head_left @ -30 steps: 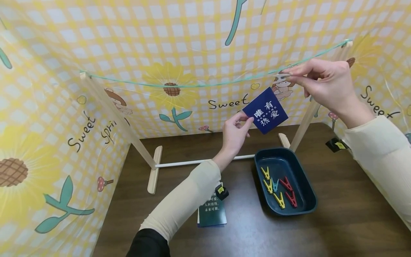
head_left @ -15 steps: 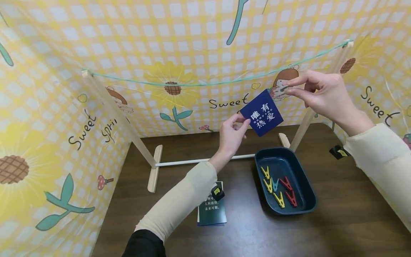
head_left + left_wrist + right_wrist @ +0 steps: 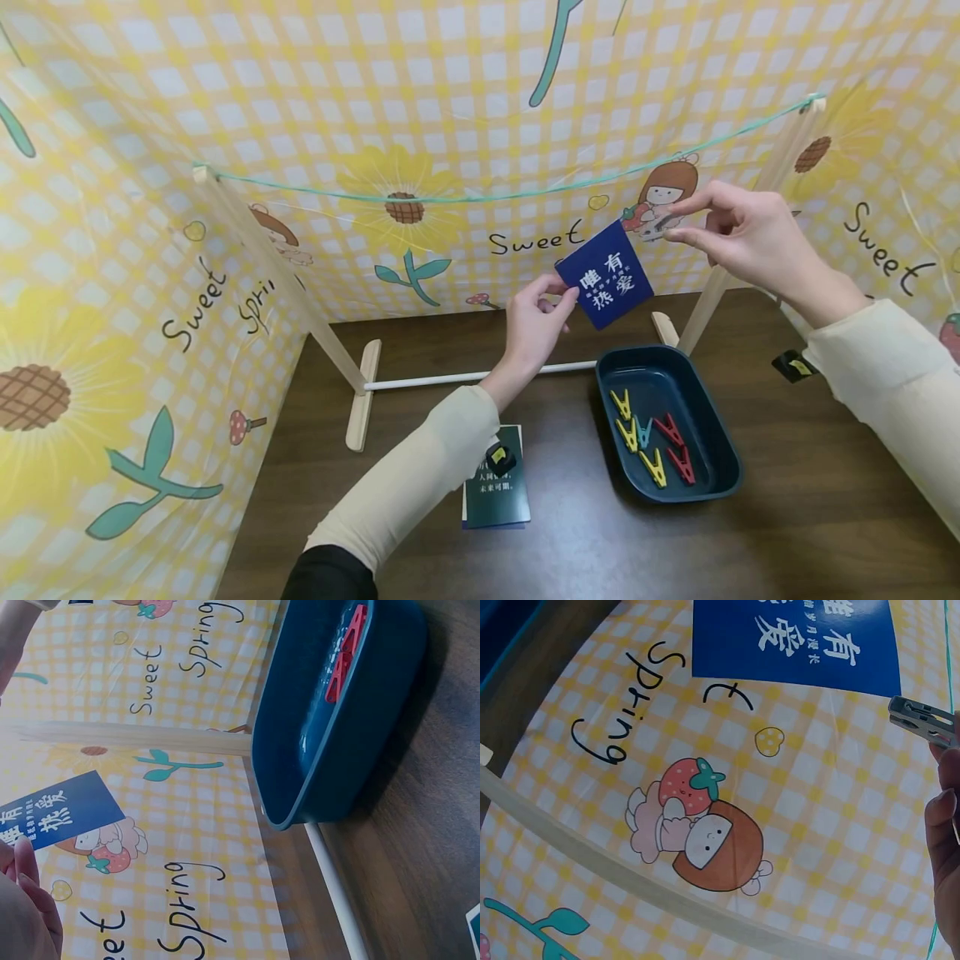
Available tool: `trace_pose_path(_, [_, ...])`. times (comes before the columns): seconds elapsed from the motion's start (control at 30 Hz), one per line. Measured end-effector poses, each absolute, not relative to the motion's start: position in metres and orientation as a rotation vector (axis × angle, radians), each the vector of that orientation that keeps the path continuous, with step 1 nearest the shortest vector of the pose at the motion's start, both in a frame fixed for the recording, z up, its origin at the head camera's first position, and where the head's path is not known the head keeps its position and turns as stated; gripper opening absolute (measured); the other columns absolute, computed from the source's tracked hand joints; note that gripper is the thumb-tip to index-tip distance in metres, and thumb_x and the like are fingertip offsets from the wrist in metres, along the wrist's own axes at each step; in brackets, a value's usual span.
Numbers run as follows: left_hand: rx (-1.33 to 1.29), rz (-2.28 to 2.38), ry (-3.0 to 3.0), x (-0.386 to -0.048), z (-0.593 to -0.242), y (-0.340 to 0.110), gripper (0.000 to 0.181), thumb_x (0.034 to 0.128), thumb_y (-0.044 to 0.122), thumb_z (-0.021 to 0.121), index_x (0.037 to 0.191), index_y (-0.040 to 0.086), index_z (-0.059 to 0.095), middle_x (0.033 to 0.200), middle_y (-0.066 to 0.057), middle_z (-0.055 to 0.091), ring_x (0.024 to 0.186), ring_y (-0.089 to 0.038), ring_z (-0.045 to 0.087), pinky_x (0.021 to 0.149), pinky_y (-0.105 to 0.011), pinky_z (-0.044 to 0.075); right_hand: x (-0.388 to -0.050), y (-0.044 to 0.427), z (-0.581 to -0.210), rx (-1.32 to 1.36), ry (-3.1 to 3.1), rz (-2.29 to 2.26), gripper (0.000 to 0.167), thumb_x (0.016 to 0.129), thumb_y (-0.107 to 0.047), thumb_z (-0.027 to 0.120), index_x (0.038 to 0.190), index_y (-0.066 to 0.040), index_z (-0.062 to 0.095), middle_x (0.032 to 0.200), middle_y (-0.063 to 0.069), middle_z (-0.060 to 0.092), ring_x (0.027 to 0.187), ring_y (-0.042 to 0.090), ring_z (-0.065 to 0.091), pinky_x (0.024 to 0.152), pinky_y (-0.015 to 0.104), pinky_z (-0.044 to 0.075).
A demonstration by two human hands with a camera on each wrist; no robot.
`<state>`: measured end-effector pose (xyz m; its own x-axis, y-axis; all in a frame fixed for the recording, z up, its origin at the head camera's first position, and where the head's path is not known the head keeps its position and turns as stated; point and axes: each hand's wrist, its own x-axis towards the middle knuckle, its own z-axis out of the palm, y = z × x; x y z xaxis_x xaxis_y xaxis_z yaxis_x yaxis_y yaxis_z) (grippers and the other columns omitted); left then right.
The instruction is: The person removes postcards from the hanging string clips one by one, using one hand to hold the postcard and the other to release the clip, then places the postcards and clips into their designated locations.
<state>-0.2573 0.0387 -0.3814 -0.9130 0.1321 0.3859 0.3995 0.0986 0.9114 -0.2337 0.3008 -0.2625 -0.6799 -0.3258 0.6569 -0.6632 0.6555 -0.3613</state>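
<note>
My left hand point(image 3: 534, 327) pinches the left corner of a blue square card point(image 3: 606, 279) with white characters, held tilted like a diamond below a green string point(image 3: 517, 197). To its right, my right hand point(image 3: 753, 237) holds a grey clothespin point(image 3: 921, 720) between thumb and fingertips. In the right wrist view the clothespin's tip is close to the card's corner; I cannot tell whether they touch. The string runs between two wooden posts point(image 3: 281, 279), with both hands lower than its right part. The left wrist view shows the card beyond my fingertips.
A dark blue tray point(image 3: 723, 433) on the table holds several clothespins, such as a yellow one point(image 3: 652, 468) and a red one point(image 3: 681, 465). A stack of green cards point(image 3: 498, 500) lies left of it. A white rod point(image 3: 427, 380) joins the stand's feet.
My right hand has come down from the string's level with the clothespin. My left hand has moved slightly down and left, taking the blue card along.
</note>
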Motion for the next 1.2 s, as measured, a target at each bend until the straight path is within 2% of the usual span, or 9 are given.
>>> trace_pose_path(0.23, [-0.539, -1.875, -2.199, -0.254, -0.385, 0.033, 0.014, 0.0986, 0.015, 0.074, 0.104, 0.002, 0.074, 0.098, -0.012, 0.075, 0.056, -0.037, 0.065, 0.046, -0.023, 0.046, -0.234, 0.302, -0.269, 0.760, -2.366, 0.824, 0.038, 0.082, 0.008, 0.084, 0.116, -0.008, 0.074, 0.051, -0.006, 0.050, 0.046, 0.002, 0.041, 0.045, 0.018, 0.029])
trace_pose_path(0.5, [-0.550, -1.847, -2.215, -0.251, -0.390, 0.024, 0.012, 0.0983, 0.014, 0.073, 0.100, 0.002, 0.074, 0.094, -0.010, 0.076, 0.053, -0.026, 0.062, 0.046, -0.025, 0.048, -0.237, 0.299, -0.271, 0.770, -2.351, 0.817, 0.043, 0.082, 0.007, 0.084, 0.121, -0.007, 0.073, 0.053, -0.005, 0.046, 0.046, 0.003, 0.036, 0.046, 0.020, 0.028])
trace_pose_path(0.83, [-0.541, -1.863, -2.223, -0.244, -0.391, 0.012, 0.013, 0.0982, 0.013, 0.073, 0.102, 0.001, 0.074, 0.094, -0.012, 0.075, 0.056, -0.037, 0.062, 0.047, -0.023, 0.047, -0.240, 0.300, -0.278, 0.821, -2.329, 0.861, 0.048, 0.080, 0.012, 0.083, 0.124, -0.006, 0.072, 0.052, -0.005, 0.045, 0.045, 0.002, 0.034, 0.046, 0.021, 0.027])
trace_pose_path(0.97, [-0.529, -1.882, -2.244, -0.242, -0.394, 0.009, 0.015, 0.0984, 0.016, 0.074, 0.103, 0.001, 0.075, 0.095, -0.011, 0.076, 0.058, -0.041, 0.063, 0.048, -0.023, 0.047, -0.238, 0.301, -0.284, 0.803, -2.340, 0.874, 0.044, 0.082, 0.009, 0.083, 0.122, -0.007, 0.073, 0.054, -0.005, 0.046, 0.047, 0.003, 0.035, 0.047, 0.021, 0.028])
trace_pose_path(1.2, [-0.510, -1.920, -2.296, -0.236, -0.398, 0.003, 0.016, 0.0976, 0.017, 0.075, 0.105, 0.003, 0.075, 0.095, -0.009, 0.076, 0.055, -0.039, 0.063, 0.047, -0.022, 0.044, -0.236, 0.301, -0.295, 0.810, -2.359, 0.869, 0.040, 0.083, 0.007, 0.082, 0.120, -0.005, 0.072, 0.055, -0.007, 0.052, 0.048, 0.002, 0.042, 0.048, 0.020, 0.033])
